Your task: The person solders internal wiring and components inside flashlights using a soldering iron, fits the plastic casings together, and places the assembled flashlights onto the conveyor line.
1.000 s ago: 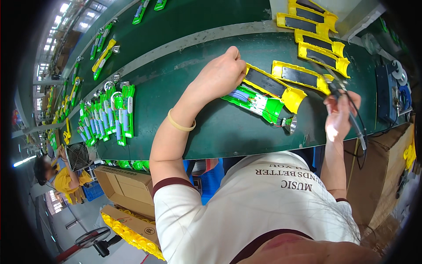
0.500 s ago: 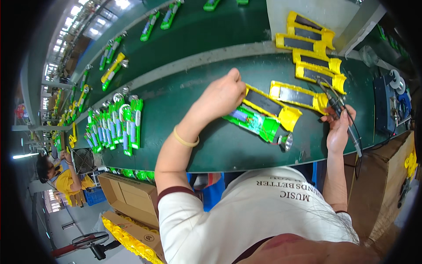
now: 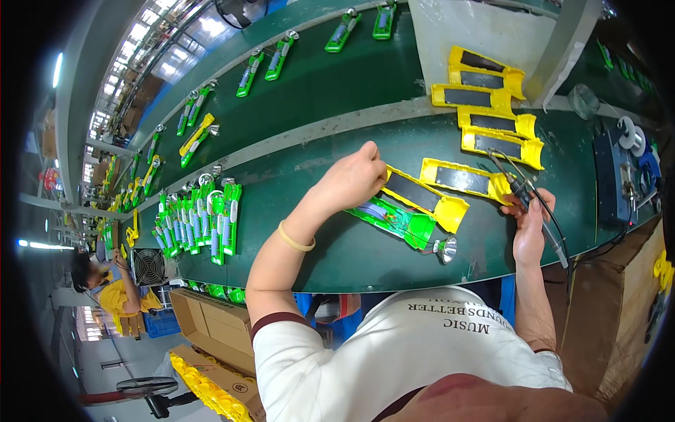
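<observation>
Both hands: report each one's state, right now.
Left hand: closed, by the yellow half-shell; whether it holds anything cannot be told.
Right hand: closed, holding the corded tool.

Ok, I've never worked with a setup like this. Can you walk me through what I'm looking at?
There's no robot here: these are a person's bare hands, seen from above by the left of two wide fisheye cameras worn on the head, so straight edges bend.

The right hand holds a pen-shaped tool with a dark cable. The left hand is closed at the far end of a yellow shell; what its fingers grip is hidden.

Beside that shell on the green table lies an open green casing with wires and a round reflector. A cluster of green casings sits to the left, more yellow shells beyond the right hand.
</observation>
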### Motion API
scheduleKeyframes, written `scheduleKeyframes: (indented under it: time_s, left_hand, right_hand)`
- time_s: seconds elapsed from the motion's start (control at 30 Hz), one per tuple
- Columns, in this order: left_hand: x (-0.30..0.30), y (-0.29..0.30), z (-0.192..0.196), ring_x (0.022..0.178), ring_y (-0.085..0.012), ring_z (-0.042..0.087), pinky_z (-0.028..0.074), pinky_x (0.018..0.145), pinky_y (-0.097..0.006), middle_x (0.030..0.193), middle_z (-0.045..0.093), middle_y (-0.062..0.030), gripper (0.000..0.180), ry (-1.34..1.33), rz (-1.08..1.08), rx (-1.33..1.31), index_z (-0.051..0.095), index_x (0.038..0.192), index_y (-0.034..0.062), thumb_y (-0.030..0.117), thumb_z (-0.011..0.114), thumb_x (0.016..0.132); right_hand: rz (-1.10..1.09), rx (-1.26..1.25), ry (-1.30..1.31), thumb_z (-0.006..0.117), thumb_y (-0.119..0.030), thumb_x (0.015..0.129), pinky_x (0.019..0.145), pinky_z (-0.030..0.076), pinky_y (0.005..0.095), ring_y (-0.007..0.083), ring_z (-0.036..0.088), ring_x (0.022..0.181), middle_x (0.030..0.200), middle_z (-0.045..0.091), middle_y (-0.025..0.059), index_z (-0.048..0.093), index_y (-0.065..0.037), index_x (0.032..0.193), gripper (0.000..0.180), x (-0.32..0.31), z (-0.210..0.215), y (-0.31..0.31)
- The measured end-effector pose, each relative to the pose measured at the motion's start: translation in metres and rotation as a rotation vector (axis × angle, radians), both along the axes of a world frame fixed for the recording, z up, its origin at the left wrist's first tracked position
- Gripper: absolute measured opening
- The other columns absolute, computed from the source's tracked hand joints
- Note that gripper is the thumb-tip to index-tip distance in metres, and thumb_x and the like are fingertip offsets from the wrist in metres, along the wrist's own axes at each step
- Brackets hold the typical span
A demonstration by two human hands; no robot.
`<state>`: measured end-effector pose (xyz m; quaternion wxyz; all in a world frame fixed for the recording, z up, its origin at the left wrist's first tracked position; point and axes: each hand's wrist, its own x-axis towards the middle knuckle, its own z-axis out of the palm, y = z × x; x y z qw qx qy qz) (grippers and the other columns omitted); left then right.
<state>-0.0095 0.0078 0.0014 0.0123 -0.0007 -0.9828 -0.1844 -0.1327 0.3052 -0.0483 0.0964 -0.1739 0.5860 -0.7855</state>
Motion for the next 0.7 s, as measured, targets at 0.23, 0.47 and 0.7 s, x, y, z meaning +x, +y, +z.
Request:
scheduleKeyframes:
  time_s: [0.23, 0.47, 0.7]
  left_hand:
    - [-0.012, 0.001, 0.009, 0.076, -0.0248, 0.053, 0.045, 0.068, -0.033, 0.084, 0.047, -0.0106, 0.01, -0.101, 0.032, 0.0, 0.062, 0.08, 0.0013, 0.01, 0.06, 0.075]
    - [-0.014, -0.005, 0.018, 0.079, -0.0263, 0.056, 0.046, 0.071, -0.034, 0.086, 0.053, -0.0123, 0.015, -0.12, 0.0, 0.059, 0.065, 0.084, 0.0027, 0.014, 0.06, 0.076]
    - [-0.027, -0.011, 0.004, 0.105, -0.0265, 0.051, 0.043, 0.088, -0.035, 0.109, 0.057, -0.0104, 0.024, 0.157, -0.175, -0.131, 0.064, 0.093, 0.0047, 0.018, 0.064, 0.073]
  right_hand:
    - [-0.004, -0.015, -0.052, 0.046, -0.025, 0.092, 0.075, 0.049, 0.0313, 0.0196, 0.06, 0.084, 0.095, 0.056, 0.0139, 0.038, -0.004, 0.105, 0.027, -0.004, 0.001, 0.0]
    - [0.007, -0.028, -0.059, 0.046, -0.023, 0.091, 0.078, 0.047, 0.0308, 0.0176, 0.059, 0.082, 0.097, 0.056, 0.0133, 0.038, -0.003, 0.105, 0.026, -0.004, 0.0, 0.005]
    - [0.038, -0.029, -0.065, 0.045, -0.024, 0.092, 0.077, 0.05, 0.033, 0.0225, 0.061, 0.086, 0.096, 0.055, 0.0151, 0.036, -0.002, 0.107, 0.028, -0.003, 0.006, -0.002]
